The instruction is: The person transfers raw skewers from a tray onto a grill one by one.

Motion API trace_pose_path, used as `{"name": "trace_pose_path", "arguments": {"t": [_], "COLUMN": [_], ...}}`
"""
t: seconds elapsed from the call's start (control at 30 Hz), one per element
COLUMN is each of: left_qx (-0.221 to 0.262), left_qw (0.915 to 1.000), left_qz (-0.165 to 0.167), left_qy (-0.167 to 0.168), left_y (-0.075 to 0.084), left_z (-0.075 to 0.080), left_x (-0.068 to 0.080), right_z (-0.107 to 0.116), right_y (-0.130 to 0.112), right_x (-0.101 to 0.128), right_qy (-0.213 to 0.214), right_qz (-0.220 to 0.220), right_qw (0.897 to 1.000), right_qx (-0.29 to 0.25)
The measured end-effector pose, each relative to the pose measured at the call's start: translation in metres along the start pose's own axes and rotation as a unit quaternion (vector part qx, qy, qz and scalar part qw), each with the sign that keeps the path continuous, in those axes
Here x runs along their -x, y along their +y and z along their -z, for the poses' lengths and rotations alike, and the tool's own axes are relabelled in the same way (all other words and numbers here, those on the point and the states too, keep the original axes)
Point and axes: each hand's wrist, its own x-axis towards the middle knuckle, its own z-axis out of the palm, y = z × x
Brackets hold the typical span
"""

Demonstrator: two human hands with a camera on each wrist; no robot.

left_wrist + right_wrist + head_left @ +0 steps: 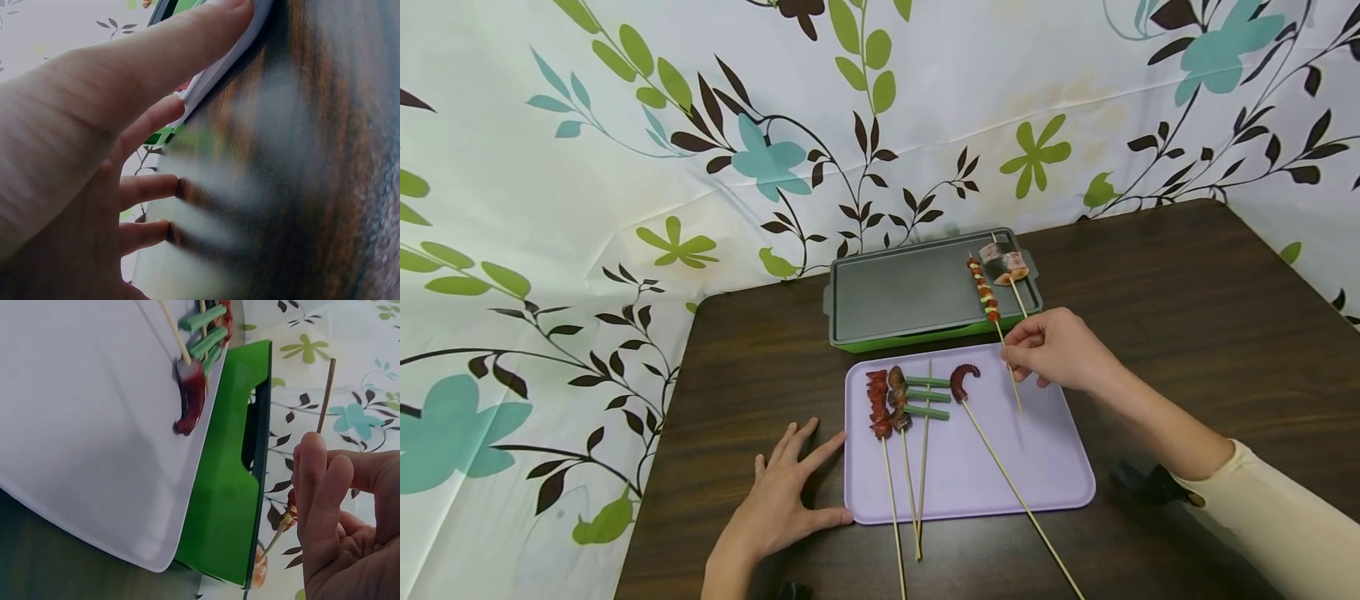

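Observation:
My right hand point(1063, 350) pinches the stick of a skewer point(985, 293) threaded with small red and pale yellow-green pieces. That skewer's loaded end is over the right side of a grey grill plate point(902, 292) with a green base; its bare end points down over the lilac tray point(1000, 487). A skewer with a thick dark-and-pink fish piece point(1002, 262) lies beside it on the plate. My left hand point(778, 500) is spread flat, fingertips on the table, thumb and forefinger at the tray's left edge. In the left wrist view the thumb point(156, 56) reaches the tray rim.
On the tray lie skewers with red pieces point(878, 406), brown chunks point(897, 396), green stalks point(928, 396) and a curled dark-red tentacle point(957, 385). Their sticks overhang the tray's near edge. A leaf-patterned cloth point(925, 108) hangs behind the dark wooden table point(1150, 333).

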Motion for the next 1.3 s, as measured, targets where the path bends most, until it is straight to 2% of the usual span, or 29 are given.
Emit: {"name": "trace_pose_path", "arguments": {"t": [0.3,0.63,1.0,1.3], "left_qx": [0.005,0.003,0.009,0.012], "left_qw": [1.0000,0.9999,0.9999,0.9999], "left_qz": [0.002,0.007,0.006,0.008], "left_qy": [-0.003,-0.007,-0.007,-0.007], "left_y": [0.000,0.001,0.003,0.002], "left_z": [0.000,-0.001,0.001,0.001], "left_x": [0.001,0.001,0.002,0.002], "right_z": [0.002,0.005,0.006,0.003], "right_y": [0.003,0.002,-0.004,-0.005], "right_x": [-0.026,-0.041,-0.045,-0.045], "right_qy": [0.016,0.031,0.019,0.030], "right_qz": [0.002,-0.009,-0.019,-0.033], "right_qw": [1.000,0.997,0.995,0.994], "right_qx": [0.026,0.070,0.097,0.103]}}
